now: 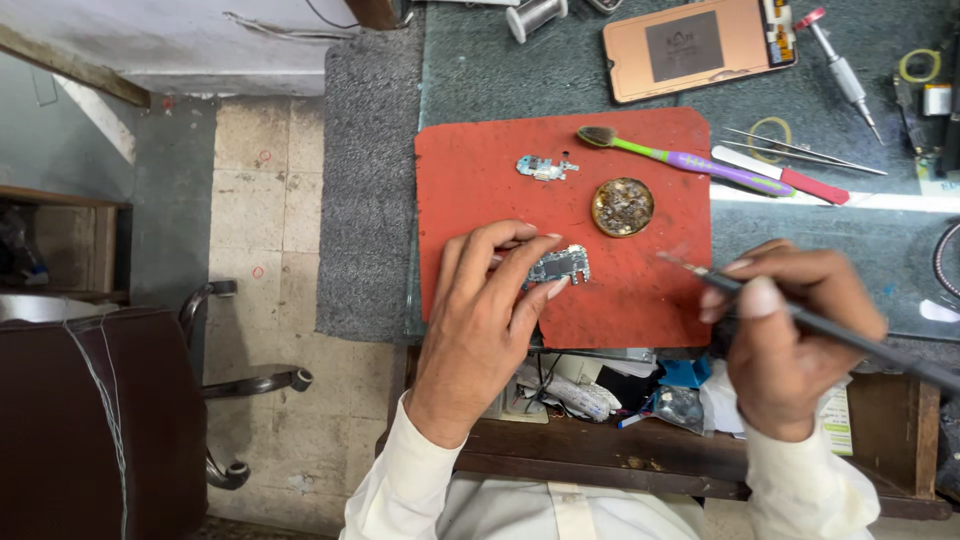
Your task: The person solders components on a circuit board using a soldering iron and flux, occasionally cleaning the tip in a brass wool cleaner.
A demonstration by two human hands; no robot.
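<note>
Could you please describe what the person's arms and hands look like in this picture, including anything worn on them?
Both arms wear long, loose, cream-white sleeves, the left sleeve and right sleeve ending at the wrists. The left hand and right hand are bare: no gloves, rings or watch show.

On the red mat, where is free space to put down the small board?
Bare red mat lies left of the small connector part, and between the round tin and right hand. The bench beyond the toothbrush is crowded with tools.
</note>
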